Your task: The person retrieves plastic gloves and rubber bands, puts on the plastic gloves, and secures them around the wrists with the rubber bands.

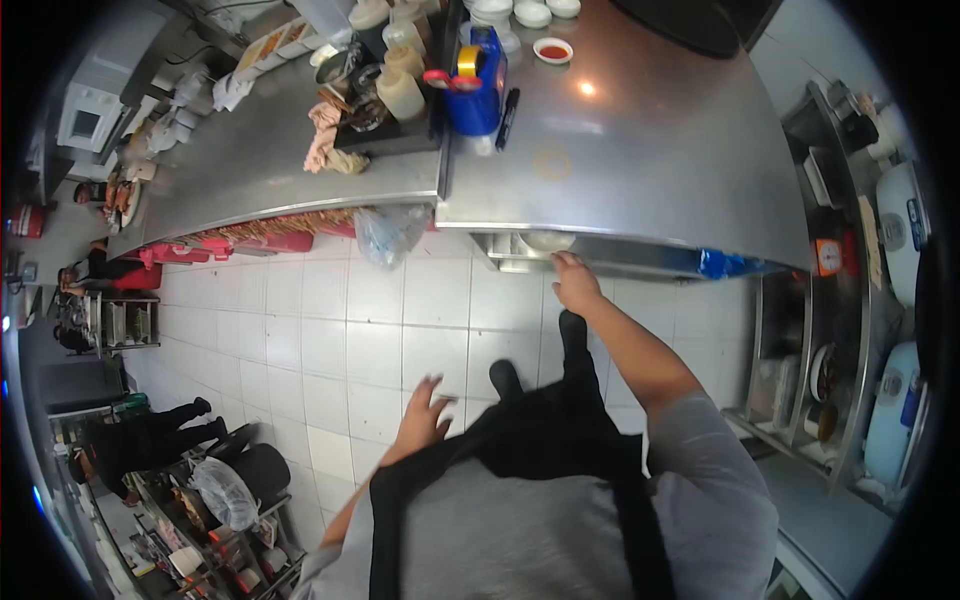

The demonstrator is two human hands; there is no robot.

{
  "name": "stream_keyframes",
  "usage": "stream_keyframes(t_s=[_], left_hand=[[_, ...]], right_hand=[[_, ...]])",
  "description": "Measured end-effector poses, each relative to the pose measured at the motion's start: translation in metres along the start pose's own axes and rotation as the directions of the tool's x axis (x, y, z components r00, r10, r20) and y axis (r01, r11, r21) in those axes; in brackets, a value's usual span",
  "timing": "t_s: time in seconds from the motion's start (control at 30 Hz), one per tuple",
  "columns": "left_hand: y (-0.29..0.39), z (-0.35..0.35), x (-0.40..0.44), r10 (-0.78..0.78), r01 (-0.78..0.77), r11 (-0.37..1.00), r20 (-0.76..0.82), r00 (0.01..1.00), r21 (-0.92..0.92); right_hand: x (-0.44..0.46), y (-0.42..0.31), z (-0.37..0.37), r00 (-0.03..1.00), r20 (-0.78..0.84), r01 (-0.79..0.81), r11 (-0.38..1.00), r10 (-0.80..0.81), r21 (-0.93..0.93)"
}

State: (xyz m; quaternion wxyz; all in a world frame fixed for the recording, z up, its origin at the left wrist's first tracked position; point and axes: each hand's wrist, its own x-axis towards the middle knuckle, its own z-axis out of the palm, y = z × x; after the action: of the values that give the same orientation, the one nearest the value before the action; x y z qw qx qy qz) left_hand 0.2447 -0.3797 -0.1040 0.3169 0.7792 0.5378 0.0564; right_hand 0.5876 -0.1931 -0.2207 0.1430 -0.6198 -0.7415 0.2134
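Observation:
Under the edge of the steel counter (640, 190), my right hand (577, 284) reaches to a pale round bowl or dish (548, 241) on the lower shelf. Its fingertips are at the bowl's near rim; whether they grip it is too small to tell. My left hand (422, 420) hangs over the floor at my left side, fingers apart, holding nothing. A clear plastic bag (390, 235) hangs from the counter's front edge, left of my right hand.
On the counter are a blue holder (474, 105) with tape and scissors, a black marker (509, 118), a red sauce dish (553, 51) and squeeze bottles (400, 92). A shelf rack (835, 470) stands at right. Other people (150, 445) are at far left.

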Motion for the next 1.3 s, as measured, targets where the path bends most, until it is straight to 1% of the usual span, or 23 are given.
stream_keyframes(t_s=[0.07, 0.13, 0.17, 0.2, 0.23, 0.37, 0.43, 0.5, 0.57, 0.6, 0.63, 0.67, 0.7, 0.77, 0.8, 0.9, 0.93, 1.0, 1.03, 1.07, 1.13, 1.27, 1.3], left_hand=[[-0.008, 0.010, -0.029, -0.123, 0.123, 0.992, 0.016, 0.992, 0.032], [-0.003, 0.016, -0.042, -0.224, 0.224, 0.973, 0.005, 0.975, 0.057], [0.002, 0.019, -0.044, -0.261, 0.261, 0.964, -0.007, 0.965, 0.060], [0.005, 0.024, -0.040, -0.283, 0.283, 0.956, -0.003, 0.959, 0.076], [0.014, 0.026, -0.032, -0.298, 0.299, 0.952, -0.019, 0.954, 0.062], [0.070, 0.037, 0.017, -0.310, 0.309, 0.951, -0.091, 0.946, -0.021], [0.105, 0.033, 0.056, -0.314, 0.298, 0.948, -0.156, 0.937, -0.115], [0.120, 0.035, 0.083, -0.299, 0.286, 0.954, -0.187, 0.936, -0.093], [0.118, 0.046, 0.105, -0.247, 0.236, 0.969, -0.247, 0.937, -0.075], [0.137, 0.034, 0.119, -0.283, 0.275, 0.959, -0.242, 0.928, -0.065], [0.129, 0.040, 0.131, -0.235, 0.216, 0.971, -0.241, 0.942, -0.105], [0.149, 0.027, 0.143, -0.240, 0.221, 0.970, -0.278, 0.930, -0.098], [0.157, 0.022, 0.158, -0.160, 0.161, 0.987, -0.356, 0.921, -0.025], [0.191, -0.007, 0.191, -0.072, 0.059, 0.997, -0.399, 0.914, -0.045], [0.198, -0.013, 0.204, -0.047, 0.022, 0.998, -0.423, 0.905, -0.064], [0.220, -0.029, 0.246, -0.014, -0.088, 0.979, -0.490, 0.871, -0.185], [0.228, -0.038, 0.257, 0.016, -0.139, 0.970, -0.520, 0.854, -0.199], [0.243, -0.056, 0.275, 0.080, -0.245, 0.946, -0.575, 0.814, -0.214], [0.249, -0.062, 0.281, 0.083, -0.251, 0.946, -0.593, 0.801, -0.206], [0.254, -0.068, 0.287, 0.089, -0.259, 0.946, -0.611, 0.787, -0.196], [0.256, -0.072, 0.304, 0.133, -0.310, 0.937, -0.657, 0.743, -0.161], [0.261, -0.070, 0.340, 0.241, -0.283, 0.959, -0.586, 0.774, 0.021], [0.259, -0.069, 0.344, 0.220, -0.266, 0.964, -0.570, 0.792, 0.002]], right_hand=[[0.042, 0.014, 0.026, 0.996, -0.032, 0.078, 0.982, -0.085, -0.174], [0.073, 0.026, 0.039, 0.982, 0.184, -0.015, 0.981, 0.051, -0.192], [0.084, 0.032, 0.045, 0.949, 0.292, -0.059, 0.976, 0.120, -0.210], [0.091, 0.053, 0.068, 0.960, 0.268, -0.020, 0.973, 0.084, -0.232], [0.093, 0.043, 0.054, 0.910, 0.380, -0.075, 0.966, 0.168, -0.248], [0.062, 0.039, 0.058, 0.926, 0.347, 0.230, 0.950, -0.147, -0.209], [0.029, 0.015, -0.002, 0.755, 0.515, 0.513, 0.854, -0.406, -0.079], [-0.003, -0.005, -0.086, 0.669, 0.435, 0.514, 0.798, -0.602, 0.314], [-0.012, -0.010, -0.158, 0.549, 0.402, 0.448, 0.664, -0.733, 0.599], [-0.014, -0.012, -0.198, 0.556, 0.336, 0.496, 0.627, -0.760, 0.601], [-0.010, -0.015, -0.237, 0.559, 0.266, 0.546, 0.590, -0.785, 0.595], [-0.006, -0.015, -0.273, 0.584, 0.191, 0.632, 0.589, -0.789, 0.504], [-0.003, -0.013, -0.300, 0.598, 0.110, 0.704, 0.586, -0.794, 0.401], [0.011, -0.002, -0.331, 0.640, 0.170, 0.704, 0.661, -0.749, 0.260], [0.017, 0.007, -0.331, 0.677, 0.205, 0.679, 0.707, -0.707, 0.197], [0.030, 0.034, -0.306, 0.706, 0.108, 0.690, 0.715, -0.699, 0.112], [0.030, 0.030, -0.314, 0.724, 0.097, 0.666, 0.728, -0.683, 0.159], [0.036, 0.034, -0.324, 0.753, -0.048, 0.653, 0.736, -0.656, 0.178], [0.041, 0.037, -0.330, 0.761, -0.126, 0.648, 0.738, -0.636, 0.187], [0.049, 0.039, -0.339, 0.795, -0.118, 0.606, 0.782, -0.594, 0.144], [0.061, 0.037, -0.334, 0.811, -0.163, 0.577, 0.814, -0.561, 0.070], [0.071, 0.025, -0.315, 0.798, -0.162, 0.569, 0.815, -0.580, -0.109], [0.075, 0.026, -0.310, 0.798, -0.152, 0.567, 0.812, -0.583, -0.135]])
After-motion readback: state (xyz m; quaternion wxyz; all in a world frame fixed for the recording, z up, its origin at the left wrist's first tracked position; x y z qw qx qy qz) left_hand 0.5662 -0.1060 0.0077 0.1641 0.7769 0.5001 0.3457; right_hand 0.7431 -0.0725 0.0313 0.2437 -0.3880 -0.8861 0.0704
